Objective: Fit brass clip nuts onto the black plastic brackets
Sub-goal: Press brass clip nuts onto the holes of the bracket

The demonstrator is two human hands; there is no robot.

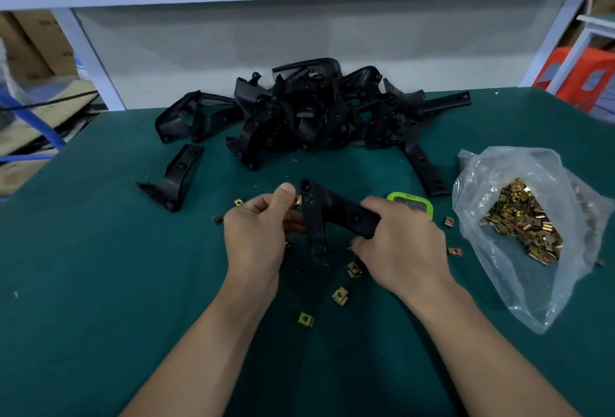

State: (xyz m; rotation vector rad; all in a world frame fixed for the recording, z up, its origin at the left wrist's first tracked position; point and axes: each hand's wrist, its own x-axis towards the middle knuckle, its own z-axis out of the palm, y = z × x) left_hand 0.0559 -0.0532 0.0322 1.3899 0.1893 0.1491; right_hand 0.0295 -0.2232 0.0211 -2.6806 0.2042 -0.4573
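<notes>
A black plastic bracket (pixel 327 208) is held above the green mat between both hands. My right hand (pixel 401 250) grips its right arm. My left hand (pixel 258 233) pinches a brass clip nut (pixel 298 199) with thumb and fingers against the bracket's upper left edge. Loose brass clip nuts lie on the mat below the hands, among them one (pixel 340 295) and another (pixel 305 319). A clear plastic bag (pixel 519 233) at the right holds a heap of clip nuts (pixel 522 222).
A pile of black brackets (pixel 299 113) lies at the back of the green mat (pixel 100 283). A single bracket (pixel 178 175) rests at the left. A green timer (pixel 412 205) sits behind my right hand. Cardboard boxes and blue hoses stand off the table's left.
</notes>
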